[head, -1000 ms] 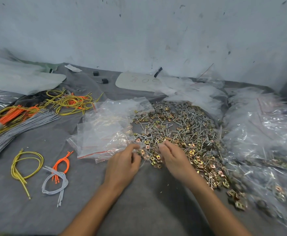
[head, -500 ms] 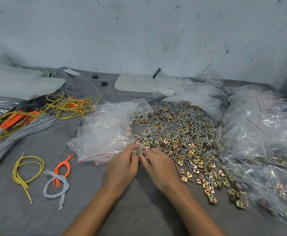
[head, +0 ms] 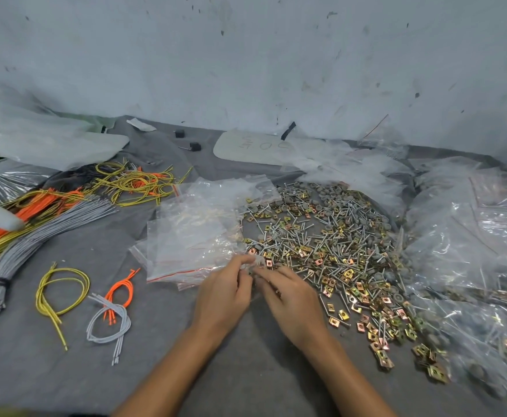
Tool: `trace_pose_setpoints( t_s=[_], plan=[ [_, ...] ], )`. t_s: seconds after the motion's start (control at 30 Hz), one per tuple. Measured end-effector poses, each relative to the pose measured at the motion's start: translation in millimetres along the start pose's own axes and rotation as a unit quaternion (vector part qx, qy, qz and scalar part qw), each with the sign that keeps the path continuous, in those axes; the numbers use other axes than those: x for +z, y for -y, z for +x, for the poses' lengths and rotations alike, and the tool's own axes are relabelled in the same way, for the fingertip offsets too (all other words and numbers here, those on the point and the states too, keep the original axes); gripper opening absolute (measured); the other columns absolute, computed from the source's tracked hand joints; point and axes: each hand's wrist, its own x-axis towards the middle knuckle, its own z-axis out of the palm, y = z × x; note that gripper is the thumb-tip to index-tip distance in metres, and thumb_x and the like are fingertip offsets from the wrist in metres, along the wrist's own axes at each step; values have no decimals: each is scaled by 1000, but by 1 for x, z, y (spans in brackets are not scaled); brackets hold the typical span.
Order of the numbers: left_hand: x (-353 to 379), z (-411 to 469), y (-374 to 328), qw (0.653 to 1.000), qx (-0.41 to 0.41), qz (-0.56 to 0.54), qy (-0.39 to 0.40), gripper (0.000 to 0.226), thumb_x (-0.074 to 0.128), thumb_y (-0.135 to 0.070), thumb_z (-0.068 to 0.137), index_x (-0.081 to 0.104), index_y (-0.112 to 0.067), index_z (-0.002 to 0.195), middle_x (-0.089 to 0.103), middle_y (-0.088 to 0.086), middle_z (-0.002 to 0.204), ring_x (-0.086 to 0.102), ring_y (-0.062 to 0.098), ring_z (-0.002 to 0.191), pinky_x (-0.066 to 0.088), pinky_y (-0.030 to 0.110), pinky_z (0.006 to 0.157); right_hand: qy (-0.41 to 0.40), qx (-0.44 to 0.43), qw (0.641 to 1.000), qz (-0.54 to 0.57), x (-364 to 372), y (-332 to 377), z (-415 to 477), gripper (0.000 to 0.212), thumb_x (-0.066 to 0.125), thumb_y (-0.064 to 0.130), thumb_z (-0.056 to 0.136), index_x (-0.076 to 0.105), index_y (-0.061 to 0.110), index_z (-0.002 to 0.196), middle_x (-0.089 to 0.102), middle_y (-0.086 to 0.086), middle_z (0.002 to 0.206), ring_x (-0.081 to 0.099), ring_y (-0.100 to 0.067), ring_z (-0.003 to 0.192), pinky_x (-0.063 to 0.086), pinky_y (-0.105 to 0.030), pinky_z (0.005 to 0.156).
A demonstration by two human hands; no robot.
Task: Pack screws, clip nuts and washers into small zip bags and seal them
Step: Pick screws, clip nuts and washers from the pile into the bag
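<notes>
A small zip bag (head: pixel 253 264) sits pinched between two hands at the near left edge of the big pile of screws, clip nuts and washers (head: pixel 330 245). The left hand (head: pixel 223 293) has its fingers closed tight on the bag's clear edge. The right hand (head: pixel 291 296) meets it there with fingertips close together, but I cannot tell if it holds a part or just the bag. I think the bag is being opened or filled. To do it well, one hand should keep the mouth wide while the other drops parts in one kind at a time, so none spill back onto the pile. Left of the pile and a bit farther lies the stack of empty bags (head: pixel 195 233). Right of the pile are filled bags (head: pixel 471 245).
</notes>
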Motion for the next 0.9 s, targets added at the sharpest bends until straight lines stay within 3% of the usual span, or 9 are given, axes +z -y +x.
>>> trace_pose_setpoints(
  t_s=[0.17,0.27,0.47,0.57,0.67,0.77,0.9],
  plan=[
    [0,0,-1,1000,9,-2,1,28,53,-16,98,65,-28,120,74,-6,90,67,21,85,49,34,74,-25,22,994,108,3,-11,4,28,62,32,98,71,33,124,70,15,105,65,-3,97,53,-37,88],
    [0,0,0,1000,8,-1,6,28,53,-16,98,65,-27,121,75,-5,94,68,22,88,50,35,76,-61,15,990,128,4,-10,3,29,60,40,95,71,38,123,71,19,101,66,-2,94,52,-24,83],
    [0,0,0,1000,9,-7,6,30,52,-17,98,64,-31,122,72,-6,83,67,21,81,51,37,74,-77,-7,992,97,3,-11,2,19,75,23,89,76,31,107,59,33,87,60,3,82,41,-11,72],
    [0,-1,1,1000,10,-7,2,30,50,-20,97,64,-31,121,71,-6,78,66,20,79,50,36,72,-67,3,993,100,3,-10,2,18,73,29,89,76,33,107,58,28,86,61,-2,80,48,-20,72],
    [0,0,0,1000,3,-10,-1,33,45,-27,94,64,-32,121,72,-9,79,67,17,81,50,34,73,-6,10,998,55,0,-8,2,22,66,36,92,74,38,112,56,15,89,58,-5,80,52,-35,75],
    [0,0,0,1000,2,-7,-2,35,44,-29,93,64,-32,121,74,-11,88,68,17,87,52,35,77,40,0,999,-4,-2,-4,2,30,54,48,92,70,44,116,51,11,87,53,-5,82,50,-35,71],
    [0,0,0,1000,5,-2,-4,33,44,-30,94,63,-34,121,73,-12,83,68,15,83,53,35,75,26,3,999,19,-3,-3,2,29,52,45,89,72,44,110,52,11,84,54,-5,80,49,-33,72]
  ],
)
